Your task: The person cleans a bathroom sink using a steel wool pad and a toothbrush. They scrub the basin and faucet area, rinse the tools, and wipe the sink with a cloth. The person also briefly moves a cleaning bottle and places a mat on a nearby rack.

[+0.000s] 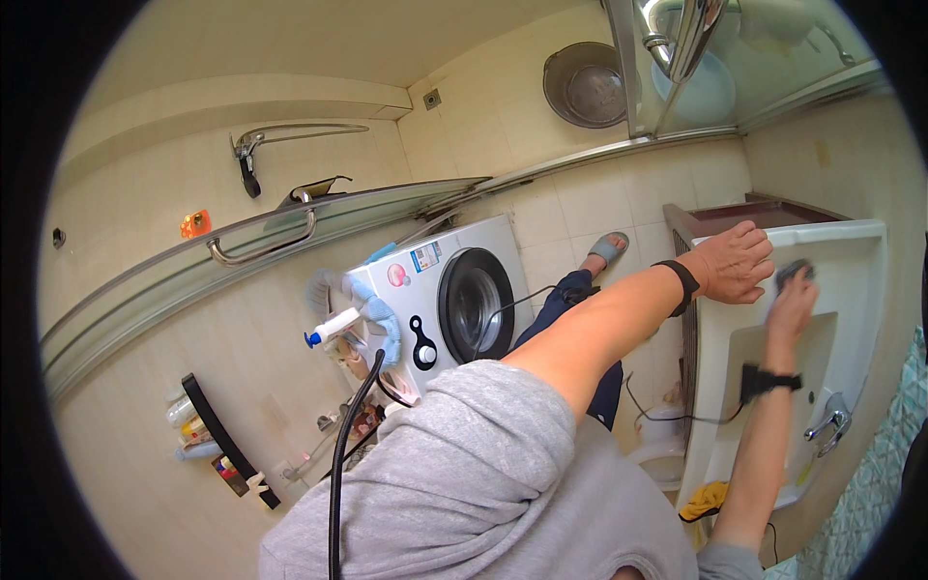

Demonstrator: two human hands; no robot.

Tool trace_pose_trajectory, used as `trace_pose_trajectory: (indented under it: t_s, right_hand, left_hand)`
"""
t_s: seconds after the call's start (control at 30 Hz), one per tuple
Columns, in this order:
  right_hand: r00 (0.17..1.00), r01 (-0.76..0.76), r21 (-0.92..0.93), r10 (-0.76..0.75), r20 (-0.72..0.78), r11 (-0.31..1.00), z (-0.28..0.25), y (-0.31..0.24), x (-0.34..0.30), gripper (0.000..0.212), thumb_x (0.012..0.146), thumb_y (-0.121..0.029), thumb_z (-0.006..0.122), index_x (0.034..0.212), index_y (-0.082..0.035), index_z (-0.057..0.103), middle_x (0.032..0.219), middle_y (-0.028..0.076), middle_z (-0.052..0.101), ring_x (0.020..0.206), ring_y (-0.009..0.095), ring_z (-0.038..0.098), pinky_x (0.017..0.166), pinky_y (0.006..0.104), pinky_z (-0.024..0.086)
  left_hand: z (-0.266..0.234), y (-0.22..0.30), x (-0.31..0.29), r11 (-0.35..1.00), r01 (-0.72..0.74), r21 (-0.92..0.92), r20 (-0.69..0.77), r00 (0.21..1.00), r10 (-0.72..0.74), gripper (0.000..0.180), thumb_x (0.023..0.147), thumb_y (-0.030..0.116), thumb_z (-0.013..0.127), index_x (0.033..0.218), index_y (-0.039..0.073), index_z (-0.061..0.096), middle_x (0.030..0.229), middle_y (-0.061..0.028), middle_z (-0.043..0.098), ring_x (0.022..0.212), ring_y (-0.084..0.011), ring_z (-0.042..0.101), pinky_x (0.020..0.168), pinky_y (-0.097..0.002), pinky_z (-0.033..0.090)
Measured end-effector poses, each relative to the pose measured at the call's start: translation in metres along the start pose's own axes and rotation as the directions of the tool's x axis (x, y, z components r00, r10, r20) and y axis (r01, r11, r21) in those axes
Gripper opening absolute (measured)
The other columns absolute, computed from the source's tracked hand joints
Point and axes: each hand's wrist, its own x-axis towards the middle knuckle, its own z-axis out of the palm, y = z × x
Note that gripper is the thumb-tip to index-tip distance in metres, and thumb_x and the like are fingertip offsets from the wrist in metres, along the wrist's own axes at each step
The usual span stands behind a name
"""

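Note:
A white washbasin (855,253) with a wide flat surround stands at the right. My right hand (795,302) is closed on a small dark grey pad (797,268) over the far part of the basin; its exact kind is unclear. Beside it, my left hand (735,263) is curled closed above the basin's left edge. Whatever its fingers may hold is hidden. A chrome faucet (829,423) sits on the basin's right side, nearer than my right hand. Both wrists carry black bands.
A white washing machine (466,242) stands left of my legs, with blue gloves (381,319) and a white bottle (333,327) near its top. A glass door with a metal handle (261,253) extends behind it. A grey bucket (587,85) and yellow cloth (704,501) are also in view.

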Motion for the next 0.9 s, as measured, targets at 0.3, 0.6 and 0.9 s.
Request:
trace_pose_trajectory:
  t_s: [0.3,0.6,0.9]
  right_hand:
    - [0.970,-0.148,-0.276,0.194,0.149,0.950,0.011,0.130,-0.033,0.030,0.104,-0.021,0.065,0.124,0.000,0.073,0.108,0.022,0.070,0.103,0.044,0.068,0.087,0.0545,0.053]
    - [0.885,-0.466,0.233,0.448,0.127,0.854,0.010,0.074,-0.075,0.048,0.093,-0.023,0.073,0.130,0.006,0.065,0.127,0.032,0.068,0.119,0.051,0.064,0.103,0.0521,0.053]
    - [0.750,-0.624,-0.106,0.632,0.196,0.774,0.005,0.077,-0.151,0.049,0.095,-0.018,0.069,0.143,-0.009,0.064,0.146,0.023,0.059,0.134,0.045,0.055,0.114,0.0512,0.045]
  left_hand:
    - [0.001,0.002,-0.001,0.998,0.029,0.064,0.029,0.999,-0.031,0.032,0.081,0.036,0.073,0.086,0.007,0.062,0.099,-0.0150,0.058,0.103,-0.0352,0.057,0.096,-0.0486,0.046]
    - [0.004,-0.004,0.000,0.992,0.122,-0.021,0.194,0.974,-0.115,0.036,0.084,0.026,0.077,0.108,0.005,0.062,0.115,-0.0185,0.057,0.114,-0.0399,0.056,0.101,-0.0507,0.046]
    - [-0.002,0.005,0.010,0.994,0.094,0.052,0.245,0.964,-0.104,0.032,0.087,0.027,0.075,0.106,0.004,0.062,0.115,-0.0156,0.058,0.115,-0.0366,0.055,0.105,-0.0494,0.044]
